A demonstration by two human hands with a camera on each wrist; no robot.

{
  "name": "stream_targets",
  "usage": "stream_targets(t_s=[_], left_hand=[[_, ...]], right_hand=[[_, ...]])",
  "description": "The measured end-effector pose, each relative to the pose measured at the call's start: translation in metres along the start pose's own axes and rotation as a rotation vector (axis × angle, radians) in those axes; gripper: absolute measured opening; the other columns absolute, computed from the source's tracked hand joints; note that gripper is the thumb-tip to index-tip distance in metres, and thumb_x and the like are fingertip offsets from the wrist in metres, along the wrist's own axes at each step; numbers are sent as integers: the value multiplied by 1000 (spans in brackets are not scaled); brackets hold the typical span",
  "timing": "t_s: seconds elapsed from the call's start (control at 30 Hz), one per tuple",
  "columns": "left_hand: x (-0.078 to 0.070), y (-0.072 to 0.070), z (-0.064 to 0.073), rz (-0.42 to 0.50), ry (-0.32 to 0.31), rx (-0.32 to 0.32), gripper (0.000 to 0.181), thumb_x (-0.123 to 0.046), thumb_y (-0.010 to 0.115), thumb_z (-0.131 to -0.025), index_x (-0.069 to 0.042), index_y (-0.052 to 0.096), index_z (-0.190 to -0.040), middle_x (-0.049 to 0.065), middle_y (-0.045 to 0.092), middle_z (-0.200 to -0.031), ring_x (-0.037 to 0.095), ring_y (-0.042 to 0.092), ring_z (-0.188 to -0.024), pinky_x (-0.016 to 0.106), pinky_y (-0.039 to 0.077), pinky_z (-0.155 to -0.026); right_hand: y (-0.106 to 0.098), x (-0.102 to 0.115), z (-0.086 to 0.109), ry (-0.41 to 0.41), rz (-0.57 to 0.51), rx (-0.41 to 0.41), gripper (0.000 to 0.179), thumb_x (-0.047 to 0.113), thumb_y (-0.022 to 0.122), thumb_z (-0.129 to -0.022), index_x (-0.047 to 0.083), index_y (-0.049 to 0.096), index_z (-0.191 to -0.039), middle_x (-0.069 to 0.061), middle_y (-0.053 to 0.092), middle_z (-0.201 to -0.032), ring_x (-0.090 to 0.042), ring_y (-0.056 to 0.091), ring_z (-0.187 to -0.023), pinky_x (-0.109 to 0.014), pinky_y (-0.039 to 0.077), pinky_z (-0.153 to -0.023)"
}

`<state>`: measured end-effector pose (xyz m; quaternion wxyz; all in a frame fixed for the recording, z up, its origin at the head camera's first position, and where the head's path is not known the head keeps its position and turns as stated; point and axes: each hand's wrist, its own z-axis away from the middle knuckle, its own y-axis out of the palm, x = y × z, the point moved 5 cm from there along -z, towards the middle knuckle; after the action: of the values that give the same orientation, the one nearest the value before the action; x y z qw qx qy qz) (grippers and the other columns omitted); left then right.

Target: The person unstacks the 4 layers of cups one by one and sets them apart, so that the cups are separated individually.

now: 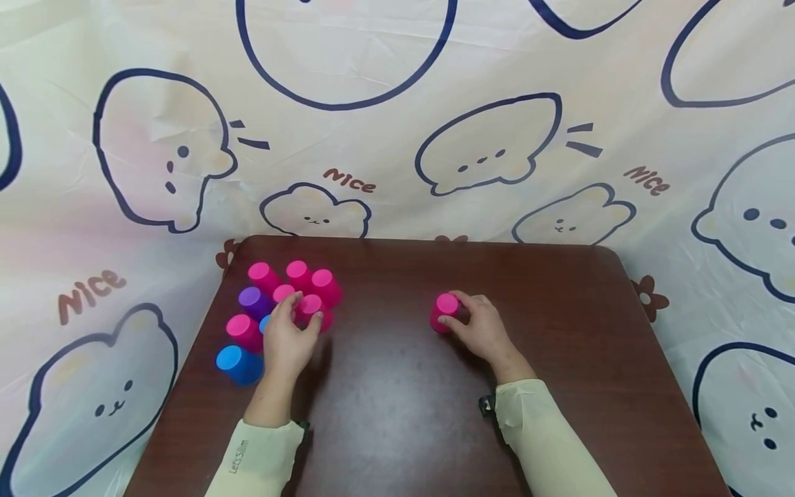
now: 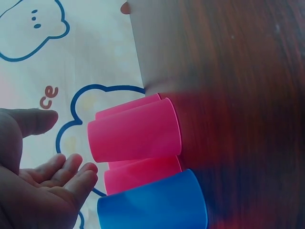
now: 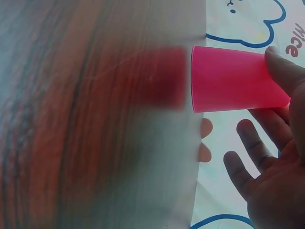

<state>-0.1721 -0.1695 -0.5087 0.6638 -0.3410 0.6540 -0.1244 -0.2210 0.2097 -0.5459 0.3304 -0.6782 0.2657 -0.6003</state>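
Note:
My right hand [image 1: 483, 333] pinches an upside-down pink cup [image 1: 444, 313] between thumb and fingers, right of the table's middle. The right wrist view shows this pink cup [image 3: 233, 80] with its wide rim close to the tabletop and two fingers stretched out free below it. At the left, my left hand [image 1: 290, 345] hovers by a group of upside-down cups. Its thumb and fingers are spread just above a pink cup [image 1: 317, 314] at the group's right side. In the left wrist view a gap shows between the left hand [image 2: 45, 176] and the nearest pink cup [image 2: 136, 131].
Around the left hand stand several more pink cups [image 1: 244, 333], a purple cup [image 1: 256, 302] and a blue cup [image 1: 239, 365]; another blue one is partly hidden behind the hand. The brown table [image 1: 397, 414] meets a patterned cloth [image 1: 397, 152] at its back edge.

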Motion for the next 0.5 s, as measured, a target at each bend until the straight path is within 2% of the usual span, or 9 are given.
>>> stream_targets(t_s=[0.27, 0.5], left_hand=[[1, 0, 4, 0, -6, 13, 70, -27, 81, -90, -10, 50, -150, 13, 58, -145, 39, 56, -132, 55, 56, -97], [-5, 2, 10, 6, 55, 5, 67, -26, 83, -88, -12, 53, -147, 11, 59, -142, 38, 57, -131, 55, 56, -97]], right_hand=[[2, 12, -2, -10, 4, 14, 63, 42, 84, -87, 22, 61, -142, -5, 67, -124, -26, 57, -116, -49, 57, -95], [7, 26, -1, -45, -10, 35, 65, 43, 84, -87, 23, 60, -144, -3, 67, -125, -24, 56, -116, -49, 57, -94]])
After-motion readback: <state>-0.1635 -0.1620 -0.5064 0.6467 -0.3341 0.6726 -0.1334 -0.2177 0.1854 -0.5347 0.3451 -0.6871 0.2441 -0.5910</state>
